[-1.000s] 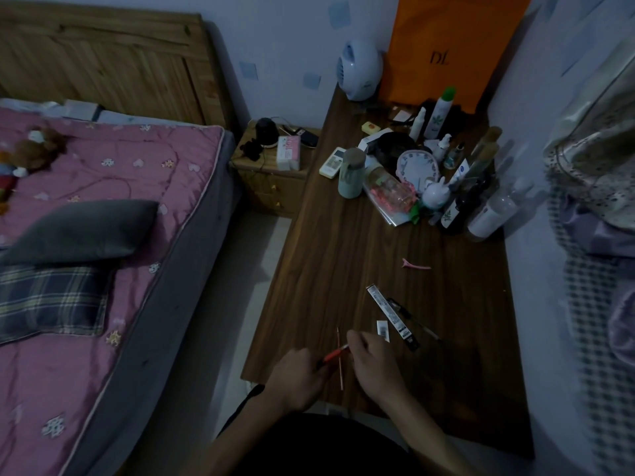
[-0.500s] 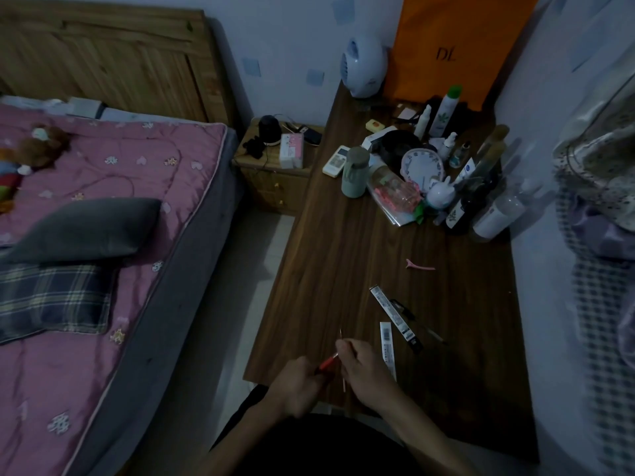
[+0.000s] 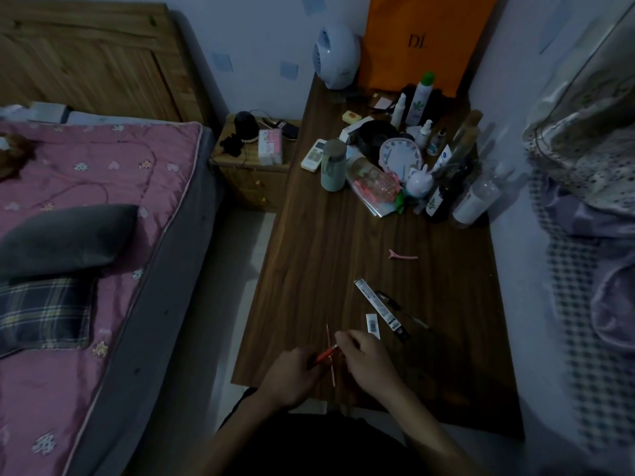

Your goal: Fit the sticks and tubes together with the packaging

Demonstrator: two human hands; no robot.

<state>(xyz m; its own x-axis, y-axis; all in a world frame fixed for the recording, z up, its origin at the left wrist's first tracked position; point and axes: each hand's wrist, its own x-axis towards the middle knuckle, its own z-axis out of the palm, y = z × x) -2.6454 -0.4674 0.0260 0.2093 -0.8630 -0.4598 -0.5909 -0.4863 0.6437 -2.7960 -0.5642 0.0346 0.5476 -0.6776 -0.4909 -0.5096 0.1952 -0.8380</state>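
Left hand's (image 3: pixel 288 379) grip pinches a red pen (image 3: pixel 324 354) (thin), whose tip the right hand (image 3: pixel 366 359) pinches.

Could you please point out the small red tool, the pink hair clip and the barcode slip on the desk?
Red tool (image 3: pixel 325 354): head view, middle of its shaft.
Pink hair clip (image 3: pixel 404 257): head view, its body.
Barcode slip (image 3: pixel 373 325): head view, its centre.

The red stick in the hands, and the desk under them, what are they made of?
The red stick, held between the left hand and the right hand, looks like smooth plastic: its colour is bright and even, though it is too small and dim to be sure. The desk looks like dark wood or a wood-print coating: long grain lines run along its matte top.
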